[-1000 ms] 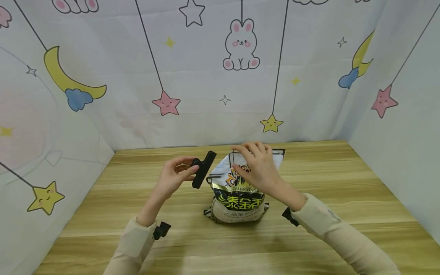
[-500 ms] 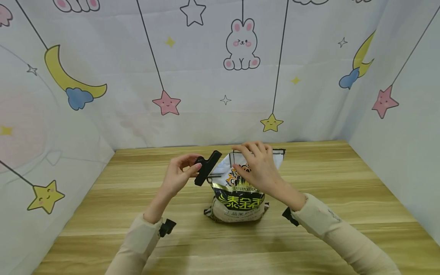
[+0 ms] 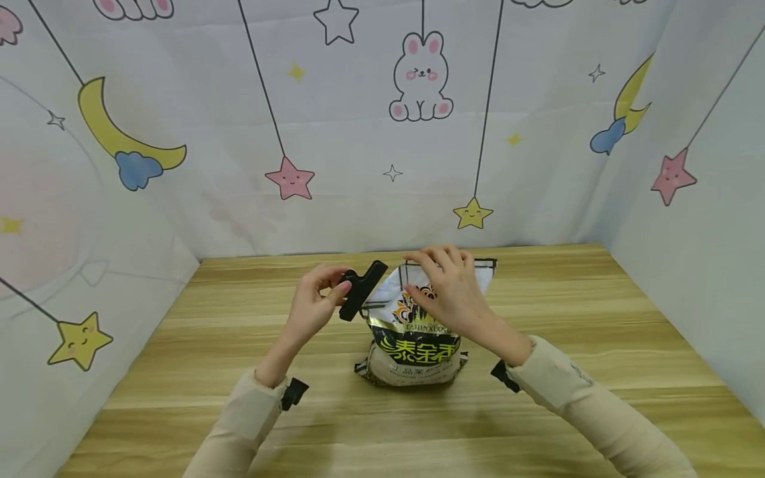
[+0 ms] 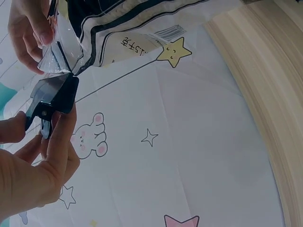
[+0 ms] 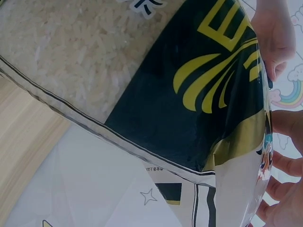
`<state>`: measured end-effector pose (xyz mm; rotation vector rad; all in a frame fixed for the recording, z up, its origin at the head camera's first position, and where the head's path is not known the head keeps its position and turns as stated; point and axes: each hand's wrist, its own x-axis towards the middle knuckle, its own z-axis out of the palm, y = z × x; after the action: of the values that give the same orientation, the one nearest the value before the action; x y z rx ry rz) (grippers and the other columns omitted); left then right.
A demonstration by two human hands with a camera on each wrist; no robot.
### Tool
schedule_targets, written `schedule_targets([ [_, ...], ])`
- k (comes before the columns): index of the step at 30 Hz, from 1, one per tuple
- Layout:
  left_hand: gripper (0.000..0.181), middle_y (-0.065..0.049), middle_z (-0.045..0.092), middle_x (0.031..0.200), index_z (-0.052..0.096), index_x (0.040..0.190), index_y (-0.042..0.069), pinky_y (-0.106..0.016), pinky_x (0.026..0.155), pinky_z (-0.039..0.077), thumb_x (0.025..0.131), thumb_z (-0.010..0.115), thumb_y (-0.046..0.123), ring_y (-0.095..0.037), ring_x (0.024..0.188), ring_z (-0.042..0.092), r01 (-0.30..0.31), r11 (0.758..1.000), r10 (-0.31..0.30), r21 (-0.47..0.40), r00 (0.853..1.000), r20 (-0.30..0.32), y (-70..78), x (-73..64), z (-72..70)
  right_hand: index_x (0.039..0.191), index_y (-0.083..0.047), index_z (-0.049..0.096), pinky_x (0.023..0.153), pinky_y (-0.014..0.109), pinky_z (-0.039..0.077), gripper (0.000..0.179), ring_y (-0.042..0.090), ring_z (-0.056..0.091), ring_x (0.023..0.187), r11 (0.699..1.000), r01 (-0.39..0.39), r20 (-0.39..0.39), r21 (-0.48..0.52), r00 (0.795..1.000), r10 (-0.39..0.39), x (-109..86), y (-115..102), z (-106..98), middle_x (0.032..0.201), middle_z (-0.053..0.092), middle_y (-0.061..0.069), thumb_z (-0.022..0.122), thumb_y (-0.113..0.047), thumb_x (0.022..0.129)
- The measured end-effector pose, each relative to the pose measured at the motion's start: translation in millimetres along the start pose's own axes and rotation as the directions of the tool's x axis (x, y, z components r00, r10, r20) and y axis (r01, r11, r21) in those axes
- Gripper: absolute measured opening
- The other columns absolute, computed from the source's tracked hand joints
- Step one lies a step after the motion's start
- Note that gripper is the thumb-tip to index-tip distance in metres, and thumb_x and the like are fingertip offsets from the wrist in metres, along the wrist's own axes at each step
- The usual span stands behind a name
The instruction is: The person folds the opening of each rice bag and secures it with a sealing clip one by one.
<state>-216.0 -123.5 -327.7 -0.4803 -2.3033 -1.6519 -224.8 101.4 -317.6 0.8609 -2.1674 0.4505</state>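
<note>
A clear-and-black bag of rice [image 3: 412, 365] stands on the table, its top folded over. My right hand [image 3: 451, 292] grips that top, fingers over the fold and thumb on the front. Between thumb and fingers, my left hand [image 3: 313, 304] pinches a black clip [image 3: 362, 290], tilted, at the left end of the fold. In the left wrist view the mouth of the clip [image 4: 54, 92] meets the corner of the bag [image 4: 137, 42]; whether it bites the plastic I cannot tell. Rice grains show through the bag [image 5: 71, 61] in the right wrist view.
The wooden table [image 3: 209, 345] runs back to a white cloth backdrop [image 3: 346, 119] printed with bunnies, stars and moons. Cloth also stands along the left and right sides. A black wrist mount [image 3: 294, 394] sits on the left sleeve, another mount [image 3: 505, 376] on the right.
My left hand has brought the clip rightward and slightly up, to the left edge of the bag's fold, slowing in the last half second. The right hand and bag have stayed put.
</note>
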Motion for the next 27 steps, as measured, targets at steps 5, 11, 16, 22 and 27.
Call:
schedule_targets([
  [5, 0.020, -0.025, 0.056, 0.084, 0.059, 0.101, -0.012, -0.022, 0.056, 0.054, 0.082, 0.055, -0.009, 0.000, 0.063, 0.054, 0.011, 0.999, -0.011, -0.036, 1.000, 0.009, -1.4, 2.1, 0.7, 0.112, -0.013, 0.057, 0.079, 0.044, 0.034, 0.042, 0.021, 0.046, 0.089, 1.000, -0.004, 0.008, 0.004, 1.000, 0.004, 0.3, -0.8, -0.1, 0.098, 0.057, 0.004, 0.071, -0.024, 0.074],
  [11, 0.020, -0.027, 0.058, 0.084, 0.059, 0.101, -0.013, -0.021, 0.057, 0.053, 0.082, 0.054, -0.010, 0.000, 0.065, 0.054, 0.021, 0.999, -0.021, -0.040, 1.000, 0.002, -2.4, 3.7, 1.4, 0.111, -0.012, 0.057, 0.079, 0.044, 0.034, 0.042, 0.021, 0.046, 0.089, 1.000, 0.001, 0.003, 0.008, 1.000, -0.001, 0.4, -0.9, 0.0, 0.097, 0.057, 0.004, 0.072, -0.023, 0.073],
  [16, 0.019, -0.027, 0.057, 0.086, 0.058, 0.101, -0.013, -0.022, 0.058, 0.054, 0.083, 0.052, -0.010, 0.000, 0.066, 0.054, 0.022, 0.999, -0.022, -0.028, 1.000, 0.001, -1.6, 4.5, 1.4, 0.111, -0.013, 0.057, 0.078, 0.044, 0.034, 0.042, 0.021, 0.046, 0.088, 1.000, 0.005, -0.001, 0.004, 1.000, -0.005, 0.0, -0.4, -0.2, 0.097, 0.057, 0.003, 0.071, -0.023, 0.073],
  [22, 0.018, -0.025, 0.056, 0.087, 0.058, 0.100, -0.012, -0.020, 0.058, 0.053, 0.083, 0.052, -0.009, -0.002, 0.065, 0.053, 0.029, 0.999, -0.029, -0.019, 1.000, -0.006, 0.8, 4.4, 2.7, 0.111, -0.013, 0.057, 0.079, 0.044, 0.034, 0.042, 0.021, 0.046, 0.088, 1.000, 0.003, 0.006, 0.002, 1.000, -0.003, 0.2, -0.8, -1.1, 0.097, 0.057, 0.004, 0.071, -0.024, 0.074],
  [27, 0.018, -0.024, 0.057, 0.086, 0.059, 0.099, -0.011, -0.019, 0.058, 0.052, 0.082, 0.054, -0.009, -0.003, 0.066, 0.052, 0.021, 1.000, -0.021, 0.000, 1.000, -0.022, 1.8, 5.7, 4.2, 0.112, -0.013, 0.057, 0.079, 0.045, 0.034, 0.041, 0.022, 0.046, 0.089, 1.000, 0.002, 0.012, -0.001, 1.000, -0.002, 0.8, -1.2, -1.7, 0.098, 0.057, 0.004, 0.071, -0.024, 0.074],
])
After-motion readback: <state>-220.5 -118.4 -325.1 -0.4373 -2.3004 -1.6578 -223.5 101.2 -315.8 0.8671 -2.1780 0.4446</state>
